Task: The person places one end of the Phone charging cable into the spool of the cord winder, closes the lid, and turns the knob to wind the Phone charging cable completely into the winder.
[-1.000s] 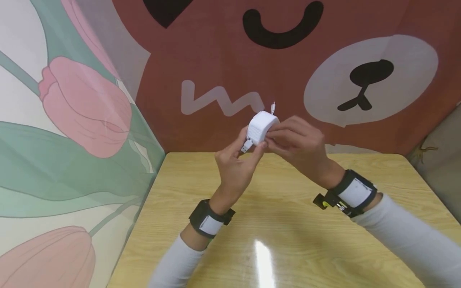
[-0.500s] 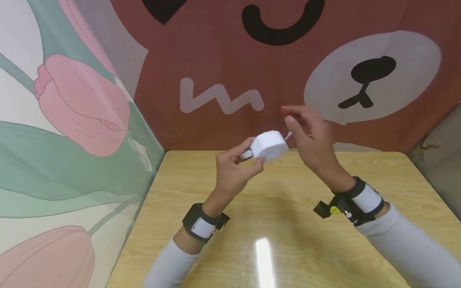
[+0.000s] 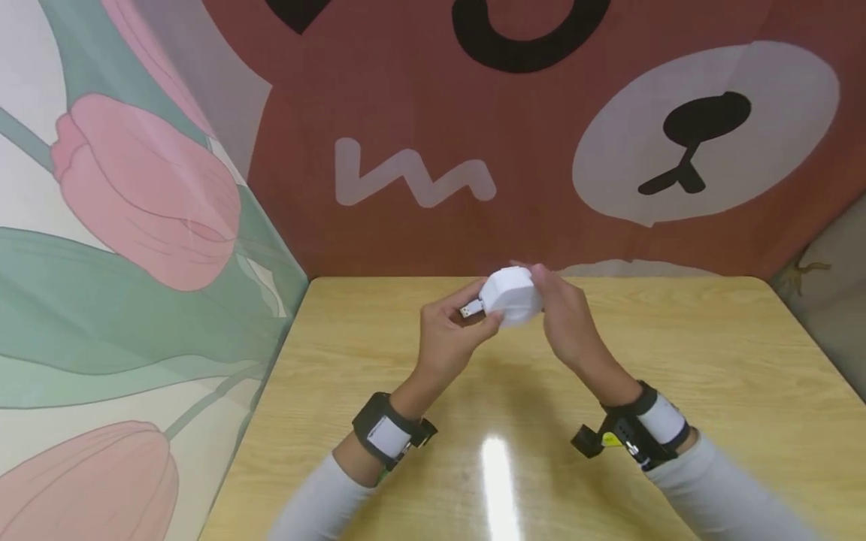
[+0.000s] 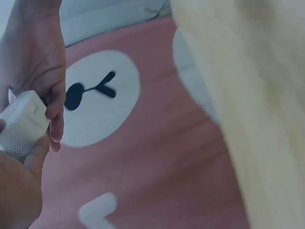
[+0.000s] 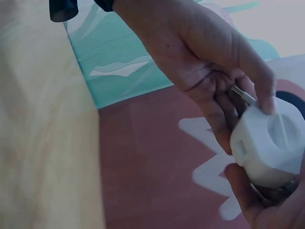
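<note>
Both hands meet at a white charger block (image 3: 512,296) held in the air over the table's far edge. It has rounded corners, a ribbed side, and a metal USB plug (image 3: 470,308) sticking out on the left. My left hand (image 3: 449,330) grips the block, its thumb lying on the flat face, as the right wrist view shows. My right hand (image 3: 570,319) holds the opposite side, thumb at the upper right edge and fingers round the back. A slot (image 5: 241,147) shows in one side of the block. The small cable end seen earlier is hidden.
A light wood table (image 3: 352,391) lies below, with a bright light reflection. Behind it hangs a red-brown wall cloth (image 3: 406,240) with a bear face; a tulip-print cloth (image 3: 149,188) stands along the left. Each wrist wears a strapped camera.
The block has come down and turned so its flat face shows. My right hand let go, opened beside the thin cable end, then came back onto the block's right side.
</note>
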`<state>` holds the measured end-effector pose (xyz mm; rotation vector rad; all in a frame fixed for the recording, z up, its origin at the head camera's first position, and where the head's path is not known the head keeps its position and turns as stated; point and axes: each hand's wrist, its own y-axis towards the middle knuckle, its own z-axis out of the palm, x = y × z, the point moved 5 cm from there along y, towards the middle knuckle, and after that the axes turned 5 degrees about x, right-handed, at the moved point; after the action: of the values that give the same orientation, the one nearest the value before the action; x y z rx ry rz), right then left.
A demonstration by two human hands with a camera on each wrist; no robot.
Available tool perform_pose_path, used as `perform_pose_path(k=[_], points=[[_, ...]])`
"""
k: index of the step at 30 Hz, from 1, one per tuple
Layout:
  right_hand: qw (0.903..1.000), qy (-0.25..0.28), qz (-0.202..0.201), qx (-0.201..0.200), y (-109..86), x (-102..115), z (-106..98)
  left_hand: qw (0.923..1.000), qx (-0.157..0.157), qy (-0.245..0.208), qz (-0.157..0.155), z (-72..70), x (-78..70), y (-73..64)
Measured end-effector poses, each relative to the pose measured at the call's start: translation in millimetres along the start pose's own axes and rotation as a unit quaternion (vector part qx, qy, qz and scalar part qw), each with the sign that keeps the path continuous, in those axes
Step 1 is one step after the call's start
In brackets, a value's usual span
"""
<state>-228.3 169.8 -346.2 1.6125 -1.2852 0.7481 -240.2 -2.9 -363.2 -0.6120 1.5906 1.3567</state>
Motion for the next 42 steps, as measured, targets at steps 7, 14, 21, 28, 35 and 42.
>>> perform_pose_path(k=[7, 14, 21, 28, 35, 42], points=[[0.996, 0.031, 0.084, 0.005, -12.3, -45.1, 15.3, 0.9922, -0.018, 0.028, -0.12, 6.8, 37.7, -14.6], [0.9775, -0.012, 0.173, 0.121, -21.4, -100.2, 44.2, 0.9663, -0.059, 0.059, -0.243, 2.3, 94.2, -40.5], [0.9722, -0.022, 0.204, 0.112, -30.4, -131.4, 59.4, 0.9555, -0.066, 0.082, -0.275, 6.0, 121.5, -55.0], [0.9811, -0.06, 0.16, 0.09, -38.5, -140.1, 64.2, 0.9374, -0.043, 0.173, -0.299, 7.4, 135.7, -64.0], [0.9871, -0.069, 0.125, 0.072, -43.5, -146.2, 67.2, 0.9304, -0.039, 0.251, -0.264, 8.5, 127.8, -66.1], [0.9884, -0.086, 0.109, 0.061, -45.3, -150.3, 67.2, 0.9277, 0.007, 0.302, -0.22, 9.7, 121.3, -63.3]])
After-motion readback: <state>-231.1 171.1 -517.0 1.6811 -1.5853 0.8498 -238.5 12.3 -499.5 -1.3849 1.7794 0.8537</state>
